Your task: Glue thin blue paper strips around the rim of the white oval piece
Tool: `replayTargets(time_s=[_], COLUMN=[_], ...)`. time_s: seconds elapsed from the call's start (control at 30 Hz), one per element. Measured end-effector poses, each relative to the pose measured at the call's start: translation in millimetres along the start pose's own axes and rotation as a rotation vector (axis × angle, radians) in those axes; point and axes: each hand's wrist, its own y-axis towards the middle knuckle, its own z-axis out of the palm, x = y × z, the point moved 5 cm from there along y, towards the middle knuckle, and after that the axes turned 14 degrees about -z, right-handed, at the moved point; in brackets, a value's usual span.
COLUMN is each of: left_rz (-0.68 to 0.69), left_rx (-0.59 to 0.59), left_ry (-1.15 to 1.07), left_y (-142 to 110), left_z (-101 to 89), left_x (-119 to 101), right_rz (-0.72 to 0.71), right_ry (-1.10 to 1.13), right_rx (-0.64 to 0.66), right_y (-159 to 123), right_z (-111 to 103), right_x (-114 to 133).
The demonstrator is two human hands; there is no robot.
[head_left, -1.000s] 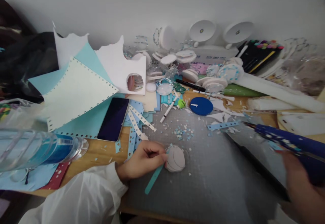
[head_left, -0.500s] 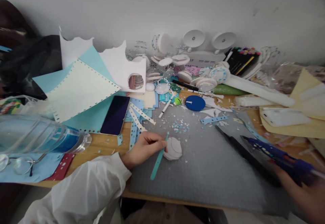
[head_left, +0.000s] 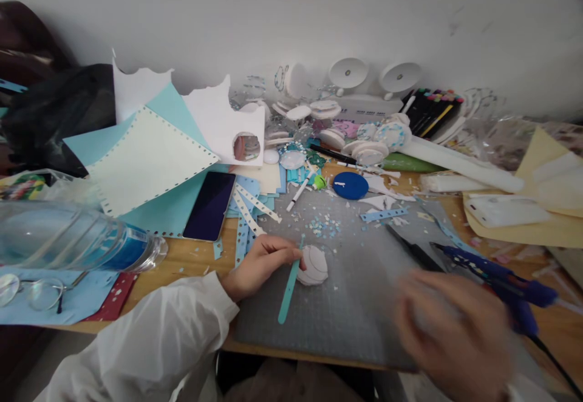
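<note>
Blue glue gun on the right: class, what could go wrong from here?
If the blue glue gun is hot, which the view cannot show, the right hand near it could get burned. That hand might also snag the gun's black cord. Tiny paper bits near the left hand could stick to the teal strip if it carries glue.

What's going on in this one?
A person's left hand pinches a teal strip beside a round white piece on a gray mat. The right hand is blurred near a blue glue gun; whether it holds anything is unclear. Paper bits lie scattered beyond the white piece.
</note>
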Motion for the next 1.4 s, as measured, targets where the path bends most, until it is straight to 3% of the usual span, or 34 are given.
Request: replayTargets(time_s=[0.07,0.2,0.3,0.43,0.53,0.63,0.77,0.87,1.0,1.17,1.4], left_rz=[-0.016,-0.012,0.005,0.044,0.256,0.473,0.437,0.365,0.394,0.603,0.898], left_rx=[-0.005,-0.044,-0.064,-0.064,-0.142,-0.251,-0.332,-0.362,-0.317,-0.220,-0.057], left_ry=[-0.039,-0.086,-0.087,0.029,0.402,0.755,1.033,1.176,1.213,1.144,1.159], left_y=[1,3,4,-1,-10,-18,-13,-6,-3,-12,-30], left_z=[-0.3,-2.5,-3.7,-1.3,3.9,11.5,16.5,17.3,19.2,22.9,30.5], left_x=[2,2,1,-4,-17,-24,-15,-8,-7,-10,-16], right_rz=[-0.290,-0.448,-0.549,-0.594,-0.475,-0.185,0.212,0.399,0.507,0.594,0.570], right_ry=[0.038,0.144,0.175,0.232,0.315,0.364,0.445,0.564,0.775,1.055,1.135], right_rx=[0.055,0.003,-0.039,-0.117,-0.158,-0.246,-0.354,-0.415,-0.476,-0.524,-0.444], right_y=[33,81,89,86,80,67,42,32,34,35,41], right_z=[29,67,74,65,60,65,80,84,83,87,81], right_x=[32,59,62,49,23,-11,-37,-40,-37,-33,-20])
